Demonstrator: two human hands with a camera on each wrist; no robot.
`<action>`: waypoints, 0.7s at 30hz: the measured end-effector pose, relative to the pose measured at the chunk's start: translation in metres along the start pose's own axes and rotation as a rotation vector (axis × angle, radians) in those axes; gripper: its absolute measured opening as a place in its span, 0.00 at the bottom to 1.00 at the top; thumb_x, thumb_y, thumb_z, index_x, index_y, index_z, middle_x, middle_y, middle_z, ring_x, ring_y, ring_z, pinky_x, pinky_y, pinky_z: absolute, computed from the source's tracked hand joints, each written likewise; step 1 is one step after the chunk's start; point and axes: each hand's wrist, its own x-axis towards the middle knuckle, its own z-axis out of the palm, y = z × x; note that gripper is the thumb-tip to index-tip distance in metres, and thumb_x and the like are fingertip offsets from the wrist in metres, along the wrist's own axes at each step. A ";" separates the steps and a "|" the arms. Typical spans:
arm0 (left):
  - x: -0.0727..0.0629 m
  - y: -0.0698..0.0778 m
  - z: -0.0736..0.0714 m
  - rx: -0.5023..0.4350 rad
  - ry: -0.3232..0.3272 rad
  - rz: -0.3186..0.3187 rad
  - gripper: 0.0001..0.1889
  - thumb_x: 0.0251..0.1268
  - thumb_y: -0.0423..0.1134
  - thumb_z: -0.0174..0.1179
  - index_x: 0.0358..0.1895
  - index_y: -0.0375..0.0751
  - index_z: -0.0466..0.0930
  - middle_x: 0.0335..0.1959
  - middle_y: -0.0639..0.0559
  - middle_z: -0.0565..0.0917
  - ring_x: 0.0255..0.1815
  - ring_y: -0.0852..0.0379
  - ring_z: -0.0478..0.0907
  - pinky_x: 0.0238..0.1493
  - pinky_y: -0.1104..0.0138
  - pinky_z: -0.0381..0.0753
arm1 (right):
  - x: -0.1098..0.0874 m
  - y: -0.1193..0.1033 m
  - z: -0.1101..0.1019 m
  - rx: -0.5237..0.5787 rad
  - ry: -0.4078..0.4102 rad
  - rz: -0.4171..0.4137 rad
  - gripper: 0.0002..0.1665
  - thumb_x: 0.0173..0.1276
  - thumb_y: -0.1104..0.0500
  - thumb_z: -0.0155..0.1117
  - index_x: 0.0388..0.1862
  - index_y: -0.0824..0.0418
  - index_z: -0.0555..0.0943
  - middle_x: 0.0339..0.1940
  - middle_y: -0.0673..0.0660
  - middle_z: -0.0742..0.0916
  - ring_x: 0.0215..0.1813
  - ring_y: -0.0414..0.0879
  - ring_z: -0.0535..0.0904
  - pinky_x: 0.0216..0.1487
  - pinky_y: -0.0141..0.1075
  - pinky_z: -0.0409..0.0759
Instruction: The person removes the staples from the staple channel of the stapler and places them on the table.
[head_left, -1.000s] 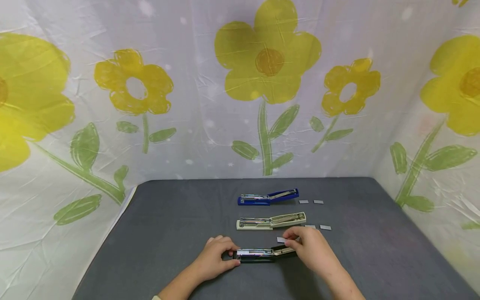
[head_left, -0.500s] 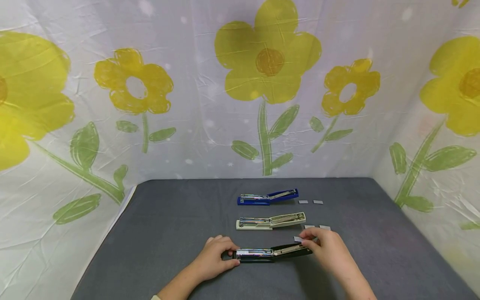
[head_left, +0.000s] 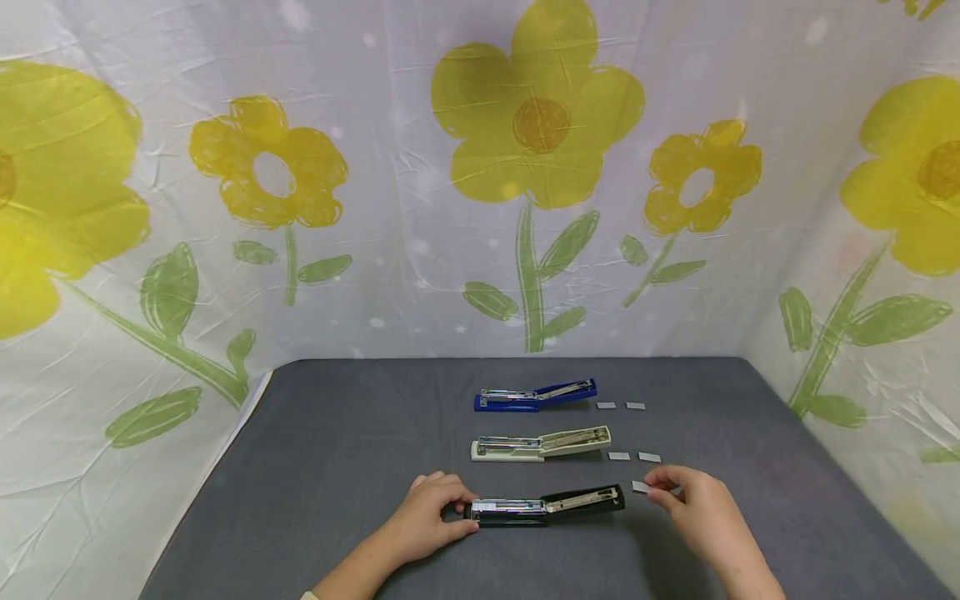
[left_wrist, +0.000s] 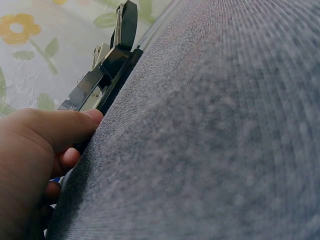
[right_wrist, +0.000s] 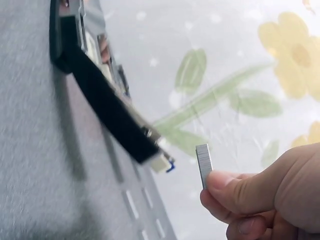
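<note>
Nearest in the head view, the black stapler (head_left: 510, 512) lies with its top cover (head_left: 585, 501) swung back to the right. My left hand (head_left: 429, 518) grips its left end between thumb and fingers; the thumb (left_wrist: 75, 125) presses along its side in the left wrist view. My right hand (head_left: 697, 504) pinches a grey staple strip (right_wrist: 204, 162) by one end, with thumb and index finger. The strip sticks out to the left, a short way past the tip of the raised cover. Inside the stapler's left part, a pale patch shows on the metal channel.
Behind it lie a cream stapler (head_left: 510, 451) and a blue stapler (head_left: 506, 402), both folded back likewise. Two staple strips (head_left: 618, 457) lie beside the cream one, two more staple strips (head_left: 606, 406) beside the blue. A flower-print cloth (head_left: 405, 208) walls in the grey table (head_left: 337, 433).
My right hand has moved rightward with the staple strip, from over the black stapler's cover to beyond its tip, uncovering it. My left hand stays on the stapler.
</note>
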 end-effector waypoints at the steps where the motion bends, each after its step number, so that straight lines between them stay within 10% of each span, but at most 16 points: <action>1: 0.000 0.000 0.000 0.000 -0.002 -0.002 0.10 0.61 0.51 0.75 0.42 0.56 0.87 0.30 0.68 0.74 0.34 0.68 0.66 0.43 0.65 0.59 | -0.001 0.002 0.000 -0.003 0.005 -0.001 0.05 0.65 0.64 0.74 0.37 0.56 0.88 0.34 0.48 0.88 0.30 0.40 0.79 0.37 0.41 0.76; 21: 0.000 -0.003 0.002 0.002 -0.003 0.006 0.11 0.61 0.51 0.75 0.42 0.57 0.87 0.30 0.69 0.74 0.34 0.68 0.66 0.42 0.66 0.60 | 0.007 0.029 0.040 -0.027 -0.051 0.017 0.06 0.59 0.66 0.76 0.31 0.56 0.88 0.32 0.50 0.89 0.37 0.46 0.83 0.42 0.48 0.78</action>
